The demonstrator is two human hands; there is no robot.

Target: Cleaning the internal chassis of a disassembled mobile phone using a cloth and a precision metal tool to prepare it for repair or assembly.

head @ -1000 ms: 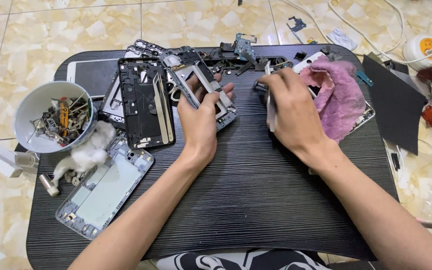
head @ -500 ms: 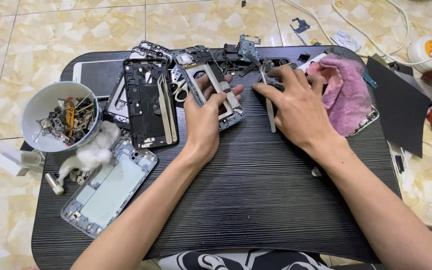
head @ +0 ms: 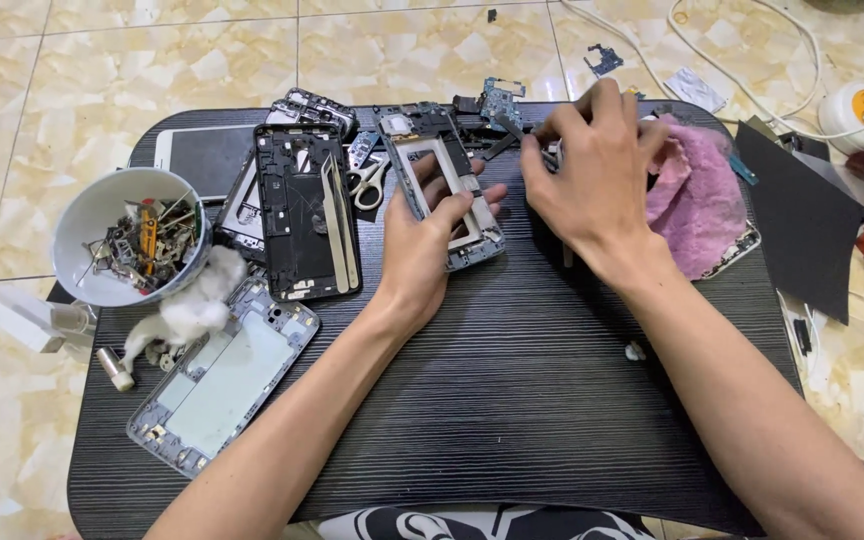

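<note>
1. The left hand (head: 430, 240) presses flat on the phone frame (head: 442, 190), just right of the black chassis (head: 304, 210).
2. The frame is probably light, thin and easily bent (hold its side rails).
3. The right hand (head: 592, 170), beyond the frame, pinches a dark tool (head: 512, 128).

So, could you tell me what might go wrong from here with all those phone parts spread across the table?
The left hand alone pins the phone frame, so it may slip while the right hand works among the loose parts at the far edge.
The bowl of small metal parts sits at the table's left edge; a knock could spill it onto the floor.
The tweezers rest loosely on the black frame and could slide off.
</note>
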